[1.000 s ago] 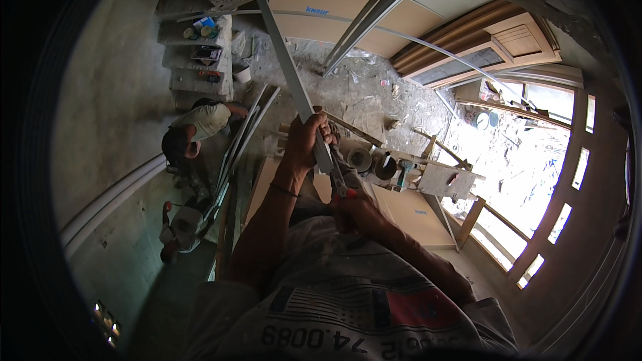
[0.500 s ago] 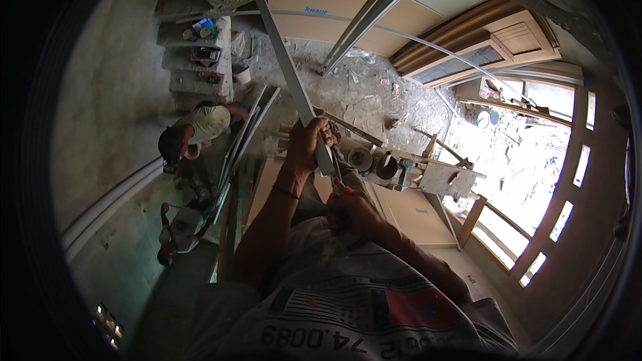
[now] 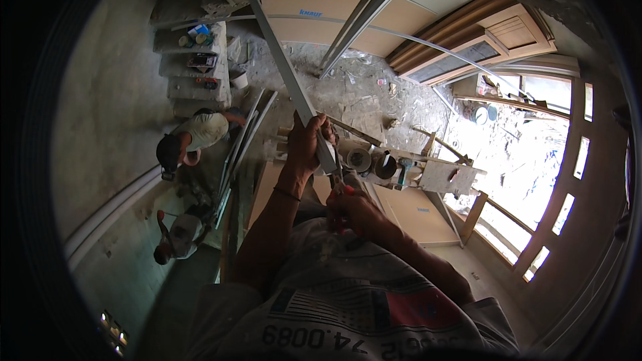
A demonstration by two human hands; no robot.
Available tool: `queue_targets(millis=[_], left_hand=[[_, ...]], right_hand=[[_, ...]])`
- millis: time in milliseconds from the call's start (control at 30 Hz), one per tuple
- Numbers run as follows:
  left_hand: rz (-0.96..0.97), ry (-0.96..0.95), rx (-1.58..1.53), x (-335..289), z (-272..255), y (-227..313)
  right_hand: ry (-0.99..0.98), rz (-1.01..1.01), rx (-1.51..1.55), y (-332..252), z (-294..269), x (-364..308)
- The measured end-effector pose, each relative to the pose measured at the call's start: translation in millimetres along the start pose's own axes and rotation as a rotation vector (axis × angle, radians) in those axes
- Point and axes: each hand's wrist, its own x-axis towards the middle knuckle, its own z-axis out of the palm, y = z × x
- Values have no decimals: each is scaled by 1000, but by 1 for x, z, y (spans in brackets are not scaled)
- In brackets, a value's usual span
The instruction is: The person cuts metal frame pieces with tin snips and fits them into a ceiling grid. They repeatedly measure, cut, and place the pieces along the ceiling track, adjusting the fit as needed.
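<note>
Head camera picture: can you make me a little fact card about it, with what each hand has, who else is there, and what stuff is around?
Left hand: in a closed grip around a long grey metal strip
Right hand: holding a red-handled tool
Tool's tip: close to the strip's near end; touching or not is hard to tell
Other people: two, on the left
Top: big tan boards
Upper right: door-like wooden panels
Upper left: steps with things on them
</note>
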Motion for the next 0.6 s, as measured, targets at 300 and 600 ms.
queue_targets(millis=[300, 600], left_hand=[[17, 28, 85, 1, 11, 18], [32, -48, -33, 2, 0, 15]], right_hand=[[104, -26, -155, 13, -9, -2], [-15, 1, -54, -8, -4, -11]])
